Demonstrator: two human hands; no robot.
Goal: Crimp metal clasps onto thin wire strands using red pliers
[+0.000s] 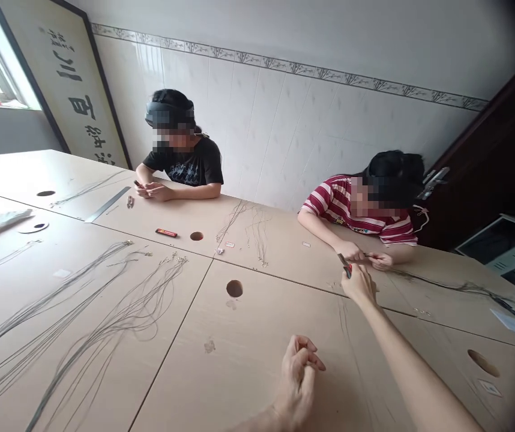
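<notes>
My left hand (300, 375) is low over the near table, right of centre, with its fingers curled together; anything between them is too small to make out. My right hand (360, 284) reaches far forward, closed on a small tool (344, 264) with a grey end and a red part. Beyond it, close by, are the hands (377, 260) of a person in a striped shirt, holding something small and thin. A few faint thin strands (344, 318) lie on the table between my two hands.
Bundles of thin grey cords (117, 300) spread over the left side of the table (221, 384). Farther back lie a metal ruler (107, 204) and a red-and-black item (166, 233). Round holes (234, 288) pierce the tabletop. A person in black (185, 162) sits across.
</notes>
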